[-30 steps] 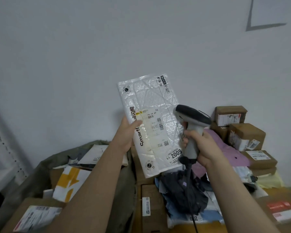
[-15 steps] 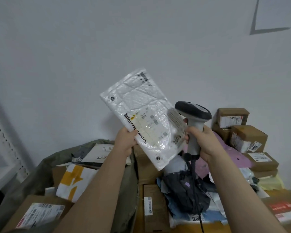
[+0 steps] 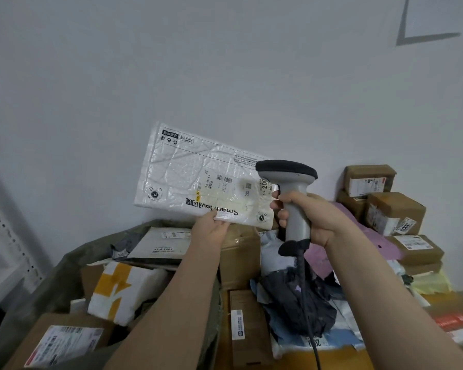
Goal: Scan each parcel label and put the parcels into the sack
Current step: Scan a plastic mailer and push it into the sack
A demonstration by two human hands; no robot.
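Head view: the left hand (image 3: 211,228) pinches the lower edge of a white padded parcel (image 3: 198,177), held up before the wall with its long side nearly level. The right hand (image 3: 313,217) has its fingers wrapped round the scanner (image 3: 289,180), whose head overlaps the parcel's right end. The open green sack (image 3: 64,265) lies below, nearer the left hand.

The white bubble mailer (image 3: 182,172) was glossy, crinkled plastic (quilted with air pockets). The barcode scanner (image 3: 296,209) was smooth matt grey plastic with a black cap. The sack (image 3: 62,276) looked like dull olive cloth; the boxes (image 3: 396,212) were matt brown cardboard.
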